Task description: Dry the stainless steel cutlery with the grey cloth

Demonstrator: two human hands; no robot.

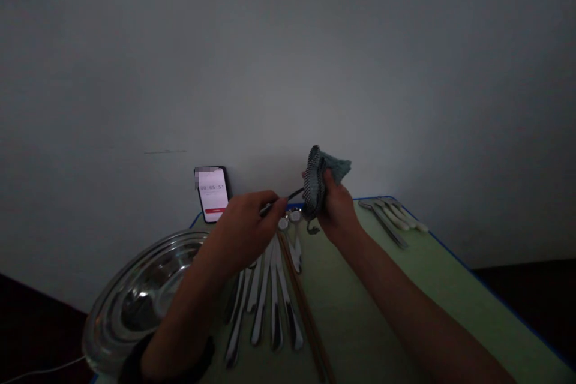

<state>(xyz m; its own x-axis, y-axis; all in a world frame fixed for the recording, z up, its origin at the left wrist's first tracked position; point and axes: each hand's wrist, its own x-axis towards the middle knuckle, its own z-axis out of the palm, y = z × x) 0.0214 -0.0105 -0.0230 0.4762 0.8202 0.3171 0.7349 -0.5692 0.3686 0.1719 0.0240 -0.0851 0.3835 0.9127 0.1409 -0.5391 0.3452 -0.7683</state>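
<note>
My left hand (254,222) is closed around the handle of a piece of cutlery (296,193), thin and dark metal in this light. The cutlery's far end goes into a grey-green cloth (315,183) with a checked edge, so its kind is hidden. My right hand (336,207) grips that cloth, folded around the hidden end, thumb on top. Both hands are raised above the far side of the table. Below them lie several metal-handled utensils (274,312) in a fan, small spoons (294,216) and a pair of brown chopsticks (306,312).
A shiny metal basin (105,306) stands at the left, partly behind my left forearm. Leaning against the wall, a phone (213,192) displays a timer. At the right of the green tabletop (432,288) lie metal utensils (387,225) and several white-handled ones (398,215).
</note>
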